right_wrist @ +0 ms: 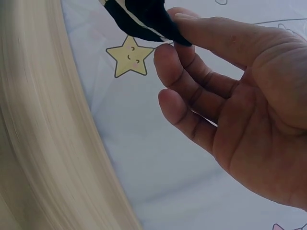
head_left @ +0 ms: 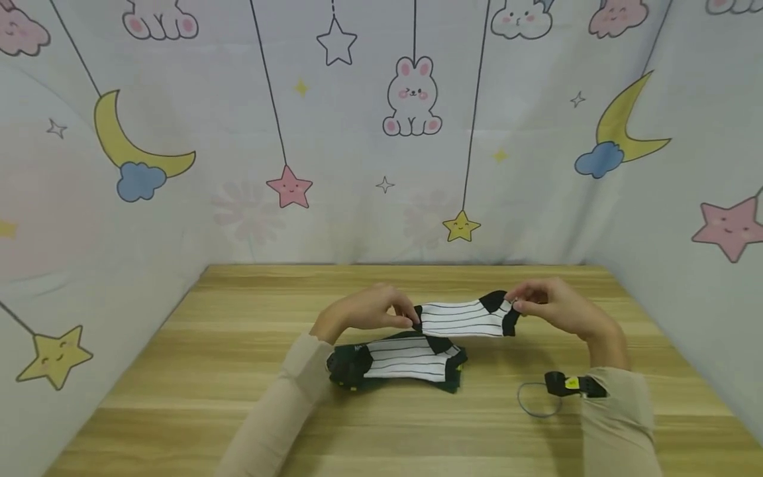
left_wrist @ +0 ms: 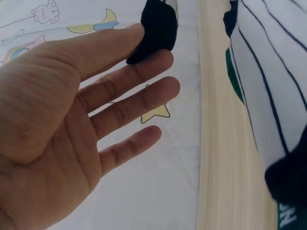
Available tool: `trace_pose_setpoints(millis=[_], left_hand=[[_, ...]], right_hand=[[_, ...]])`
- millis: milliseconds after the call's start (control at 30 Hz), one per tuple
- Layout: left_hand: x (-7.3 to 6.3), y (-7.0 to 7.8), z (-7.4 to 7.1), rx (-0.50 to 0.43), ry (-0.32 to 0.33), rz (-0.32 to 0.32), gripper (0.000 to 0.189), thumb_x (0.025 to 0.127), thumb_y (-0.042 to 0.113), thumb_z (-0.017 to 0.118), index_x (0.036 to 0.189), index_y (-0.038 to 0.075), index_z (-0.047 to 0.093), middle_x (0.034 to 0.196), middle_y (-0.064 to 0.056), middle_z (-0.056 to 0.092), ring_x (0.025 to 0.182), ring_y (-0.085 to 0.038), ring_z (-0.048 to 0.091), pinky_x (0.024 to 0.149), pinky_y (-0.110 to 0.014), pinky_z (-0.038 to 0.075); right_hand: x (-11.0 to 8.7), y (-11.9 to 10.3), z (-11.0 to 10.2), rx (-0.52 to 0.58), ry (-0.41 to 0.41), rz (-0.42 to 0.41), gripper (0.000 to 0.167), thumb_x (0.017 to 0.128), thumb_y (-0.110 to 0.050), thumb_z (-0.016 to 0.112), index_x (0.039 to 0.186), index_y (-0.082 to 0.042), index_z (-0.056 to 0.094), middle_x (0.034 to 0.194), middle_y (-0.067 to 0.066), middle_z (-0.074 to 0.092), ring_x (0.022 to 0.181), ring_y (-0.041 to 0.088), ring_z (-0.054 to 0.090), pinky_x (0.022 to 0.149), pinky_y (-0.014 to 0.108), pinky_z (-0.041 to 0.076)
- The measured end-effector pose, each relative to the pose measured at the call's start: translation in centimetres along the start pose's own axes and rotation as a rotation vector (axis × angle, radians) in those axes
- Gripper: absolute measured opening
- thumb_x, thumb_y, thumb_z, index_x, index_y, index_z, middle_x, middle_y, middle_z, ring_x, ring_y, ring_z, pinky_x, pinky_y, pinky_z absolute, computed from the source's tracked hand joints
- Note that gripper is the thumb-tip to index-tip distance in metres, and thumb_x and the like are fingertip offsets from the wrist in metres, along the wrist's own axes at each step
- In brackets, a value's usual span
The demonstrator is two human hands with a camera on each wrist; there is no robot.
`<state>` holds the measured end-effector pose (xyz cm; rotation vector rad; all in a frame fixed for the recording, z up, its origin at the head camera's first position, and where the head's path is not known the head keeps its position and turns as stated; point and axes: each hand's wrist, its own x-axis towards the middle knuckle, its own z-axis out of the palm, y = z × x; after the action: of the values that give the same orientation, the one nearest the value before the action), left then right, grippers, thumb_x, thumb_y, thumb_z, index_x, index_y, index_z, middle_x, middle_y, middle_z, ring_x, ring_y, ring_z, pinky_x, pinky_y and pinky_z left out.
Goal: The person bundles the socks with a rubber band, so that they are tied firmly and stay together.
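A white sock with thin dark stripes and black toe, heel and cuff (head_left: 456,319) is stretched sideways between both hands. My left hand (head_left: 375,308) pinches its black left end; in the left wrist view, thumb and index finger grip that black tip (left_wrist: 158,31) while the other fingers extend. At the other end, my right hand (head_left: 557,305) pinches the sock near its black heel, and the right wrist view shows thumb and fingers on the dark fabric (right_wrist: 144,19). Nearer me, a matching striped sock (head_left: 405,359) lies flat on top of dark green socks (head_left: 450,385).
The socks are over a wood-grain table (head_left: 238,318). A white curtain with cartoon moons, stars and rabbits (head_left: 357,132) encloses the back and sides. A small black device with a cable loop (head_left: 563,384) is strapped at the right wrist, another black device (head_left: 346,368) at the left.
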<state>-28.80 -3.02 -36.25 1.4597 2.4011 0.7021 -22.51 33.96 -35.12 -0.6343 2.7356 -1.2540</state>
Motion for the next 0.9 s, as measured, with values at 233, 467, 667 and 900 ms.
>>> trace_pose_setpoints(millis=[233, 467, 667, 900], left_hand=[[-1.0, -0.4, -0.1, -0.033, 0.024, -0.011, 0.003, 0.097, 0.016, 0.068, 0.095, 0.016, 0.071, 0.09, 0.012, 0.066, 0.085, -0.005, 0.063, 0.08, -0.027, 0.051], [-2.1, -0.6, -0.4, -0.043, 0.043, -0.011, 0.008, 0.096, 0.016, 0.069, 0.089, 0.019, 0.066, 0.087, 0.011, 0.065, 0.084, -0.004, 0.063, 0.078, -0.028, 0.051], [-3.1, -0.6, -0.6, -0.037, 0.052, -0.024, 0.011, 0.099, 0.022, 0.066, 0.089, 0.019, 0.067, 0.086, 0.011, 0.066, 0.082, -0.005, 0.063, 0.076, -0.028, 0.052], [-4.4, -0.7, -0.8, -0.043, 0.049, -0.049, 0.014, 0.1, 0.024, 0.065, 0.088, 0.018, 0.069, 0.088, 0.003, 0.069, 0.083, -0.005, 0.063, 0.077, -0.029, 0.052]], right_hand=[[0.4, -0.5, 0.5, 0.031, -0.072, -0.019, 0.017, 0.098, -0.009, 0.064, 0.111, 0.0, 0.069, 0.095, 0.009, 0.067, 0.087, 0.022, 0.064, 0.079, 0.03, 0.054], [1.1, -0.8, 0.9, 0.013, -0.117, -0.014, 0.017, 0.098, -0.009, 0.064, 0.111, 0.001, 0.069, 0.099, 0.008, 0.069, 0.089, 0.023, 0.065, 0.08, 0.034, 0.055], [1.6, -1.4, 1.2, 0.018, -0.133, -0.012, 0.016, 0.097, -0.006, 0.064, 0.109, 0.004, 0.069, 0.097, 0.008, 0.069, 0.085, 0.02, 0.063, 0.076, 0.033, 0.055], [2.0, -1.8, 2.2, -0.003, -0.173, -0.011, 0.015, 0.096, -0.005, 0.065, 0.108, 0.002, 0.071, 0.092, 0.005, 0.069, 0.08, 0.02, 0.062, 0.073, 0.033, 0.053]])
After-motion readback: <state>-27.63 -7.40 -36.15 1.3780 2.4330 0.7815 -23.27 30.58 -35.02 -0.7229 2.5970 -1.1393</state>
